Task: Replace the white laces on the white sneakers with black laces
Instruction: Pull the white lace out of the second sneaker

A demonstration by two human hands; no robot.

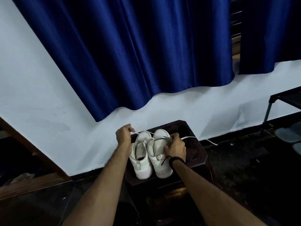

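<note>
Both forearms reached to frame centre. Left hand (124, 136) pinched a white lace (147, 131) beside the left sneaker (140, 158); right hand (175, 148) gripped the right sneaker (158, 156), on a dark stool (195, 149).

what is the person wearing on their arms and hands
Both forearms are bare, with no sleeves in view. The left hand wears no glove, and no ring, watch or band shows on it. The right hand is also ungloved, and its wrist carries a black braided wristband with a short loose cord end hanging off one side. No other marks can be made out.
</note>
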